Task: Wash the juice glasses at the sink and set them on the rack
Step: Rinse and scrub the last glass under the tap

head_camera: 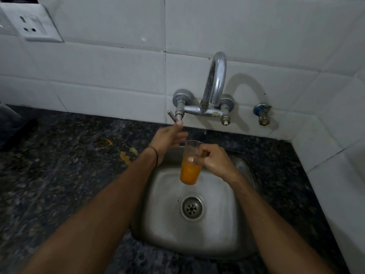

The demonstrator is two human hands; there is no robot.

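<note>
Glass (191, 165) held in my right hand (214, 160), above the steel sink (227, 224) and clear of its floor, roughly upright with a slight tilt; my thumb and fingers are curled round its middle, the thumb across the near side. The glass is clear plastic or glass, I cannot tell which, and its lower half holds orange juice with pulp; the upper half is empty. Its open rim sits just below and in front of the tap's spout end, which is partly blurred. My left hand (168, 138) reaches to the left lever (174, 120) of the wall-mounted tap (214, 86); the fingers are closed on the lever's lower end, the metal bar projecting up and left past them. A dark band circles my left wrist (156, 157). The tap is a chrome mixer with a high curved spout, fixed to the white tiled wall (118, 66); its right valve (226, 119) has no handle visible. A small separate valve (262, 113) stands on the wall further right. The sink's drain (192, 208) lies directly below the glass. The dark speckled counter (59, 175) left of the sink carries orange spill marks and pulp (126, 156). A white socket plate (37, 26) is on the wall at upper left. A dark object at the far left edge is too dim to identify.
</note>
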